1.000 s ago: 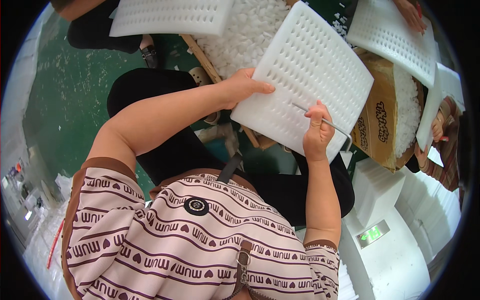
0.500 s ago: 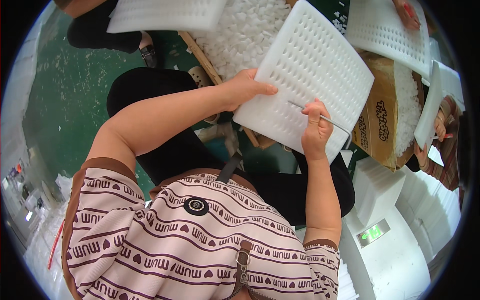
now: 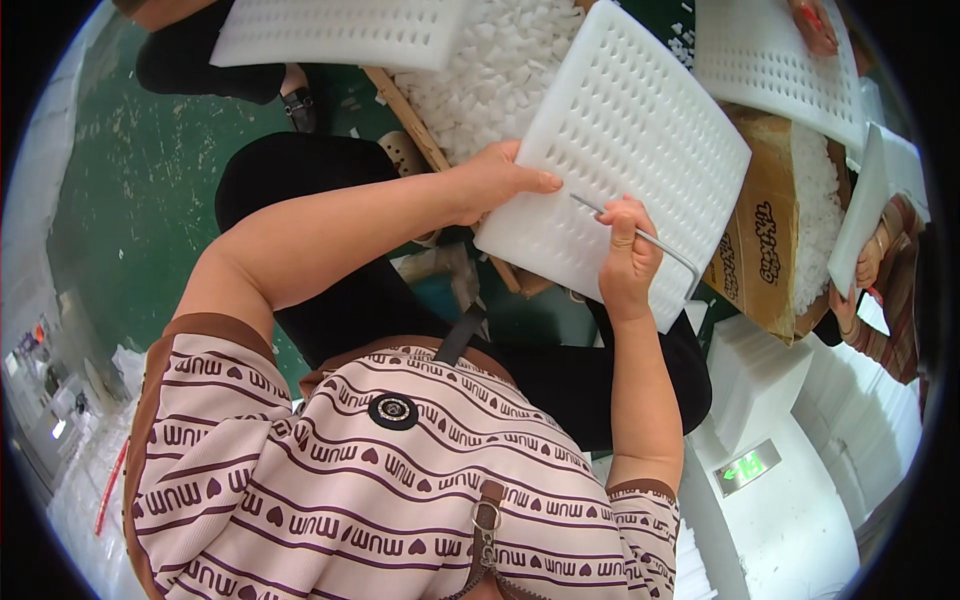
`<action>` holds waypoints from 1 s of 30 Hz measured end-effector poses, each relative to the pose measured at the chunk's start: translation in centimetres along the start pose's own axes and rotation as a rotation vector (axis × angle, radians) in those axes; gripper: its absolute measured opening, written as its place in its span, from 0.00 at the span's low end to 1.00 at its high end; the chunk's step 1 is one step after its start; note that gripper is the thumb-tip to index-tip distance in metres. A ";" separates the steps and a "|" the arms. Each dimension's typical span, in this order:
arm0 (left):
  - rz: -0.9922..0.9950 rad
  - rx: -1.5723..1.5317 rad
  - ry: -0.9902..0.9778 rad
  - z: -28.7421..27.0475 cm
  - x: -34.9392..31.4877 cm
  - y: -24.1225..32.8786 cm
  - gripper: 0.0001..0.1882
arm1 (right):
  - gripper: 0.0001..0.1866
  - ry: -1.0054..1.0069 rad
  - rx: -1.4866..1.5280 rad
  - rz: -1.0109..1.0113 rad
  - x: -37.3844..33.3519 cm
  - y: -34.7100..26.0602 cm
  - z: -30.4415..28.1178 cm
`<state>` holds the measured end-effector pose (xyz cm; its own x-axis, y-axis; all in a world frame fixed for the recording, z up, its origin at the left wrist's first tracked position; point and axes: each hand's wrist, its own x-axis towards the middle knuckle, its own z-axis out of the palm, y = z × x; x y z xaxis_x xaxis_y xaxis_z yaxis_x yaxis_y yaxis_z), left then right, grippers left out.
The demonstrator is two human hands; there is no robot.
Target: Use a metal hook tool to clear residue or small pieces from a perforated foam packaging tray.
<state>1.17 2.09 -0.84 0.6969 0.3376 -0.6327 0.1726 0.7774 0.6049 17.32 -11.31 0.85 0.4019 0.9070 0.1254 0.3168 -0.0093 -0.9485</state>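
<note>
A white foam sheet (image 3: 640,110) with rows of small slots is tilted up in front of me. My left hand (image 3: 500,183) grips its left edge, thumb on the face and fingers hidden behind. My right hand (image 3: 630,258) is closed around a bent grey metal rod (image 3: 672,251), like a large hex key. One end of the rod points at the sheet's lower left part, near my left thumb; whether it touches the foam I cannot tell. The bent end reaches down past the sheet's lower right.
Beyond the sheet, a wood-edged bin (image 3: 425,140) holds many white foam bits (image 3: 490,90). A cardboard box (image 3: 755,225) with more bits stands to the right. Co-workers hold other slotted sheets (image 3: 340,35) around it. White foam blocks (image 3: 755,380) and a green lit sign (image 3: 747,467) are at lower right.
The sheet and my left hand have shifted slightly to the right. The rod has turned a little, and its tip has moved slightly up and left across the sheet.
</note>
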 end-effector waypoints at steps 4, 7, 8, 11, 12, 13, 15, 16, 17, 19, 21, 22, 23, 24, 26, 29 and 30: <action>0.010 0.019 -0.035 0.5 -0.2 -0.3 0.21 | 0.07 -0.080 -0.388 -0.212 0.1 -0.1 0.8; 0.021 0.010 -0.040 0.7 -0.4 0.1 0.21 | 0.07 -0.093 -0.319 -0.139 0.4 -0.3 0.8; 0.025 0.007 -0.042 0.7 -0.5 0.2 0.21 | 0.06 -0.098 -0.296 -0.115 0.5 -0.4 0.8; 0.028 0.000 -0.033 0.6 -0.4 0.2 0.20 | 0.07 -0.054 -0.136 -0.062 0.1 -0.1 0.1; 0.027 -0.003 -0.030 0.5 -0.3 0.2 0.20 | 0.07 -0.031 -0.057 -0.033 -0.1 0.0 -0.2; 0.026 -0.006 -0.028 0.5 -0.3 0.2 0.20 | 0.07 -0.008 0.022 -0.004 -0.1 0.1 -0.2; 0.031 0.019 -0.043 0.7 -0.5 0.0 0.20 | 0.08 -0.040 -0.146 -0.076 0.0 0.0 0.3; 0.040 0.044 -0.056 0.8 -0.7 -0.1 0.20 | 0.08 -0.073 -0.314 -0.151 0.1 -0.1 0.7; 0.049 0.071 -0.070 1.0 -0.8 -0.2 0.20 | 0.09 -0.107 -0.482 -0.226 0.2 -0.2 1.1; 0.062 0.099 -0.083 1.0 -0.8 -0.1 0.20 | 0.09 -0.139 -0.649 -0.304 0.3 -0.2 1.1; 0.014 0.012 -0.068 0.6 -0.3 -0.1 0.21 | 0.09 -0.092 -0.351 -0.145 0.3 0.0 0.3; -0.011 -0.032 -0.060 0.4 -0.1 0.0 0.21 | 0.09 -0.070 -0.201 -0.066 0.3 0.0 -0.1; -0.035 -0.076 -0.052 0.2 0.0 0.1 0.22 | 0.09 -0.049 -0.051 0.013 0.3 0.0 -0.2; -0.034 -0.077 -0.051 0.2 0.0 0.1 0.22 | 0.09 -0.051 -0.050 0.013 0.2 -0.1 -0.2; -0.002 -0.033 -0.051 0.4 -0.2 0.1 0.23 | 0.10 -0.030 -0.010 0.009 0.2 -0.6 -0.2; 0.028 0.014 -0.056 0.9 -0.6 0.0 0.25 | 0.10 -0.004 0.028 0.006 0.2 -0.9 0.1; 0.052 0.019 -0.070 1.1 -0.8 -0.1 0.24 | 0.10 -0.035 -0.122 -0.075 0.3 -0.9 0.5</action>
<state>1.39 1.18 0.17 0.7524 0.3389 -0.5649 0.1473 0.7492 0.6457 16.74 -10.84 1.62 0.3435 0.9213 0.1820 0.4478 0.0097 -0.8941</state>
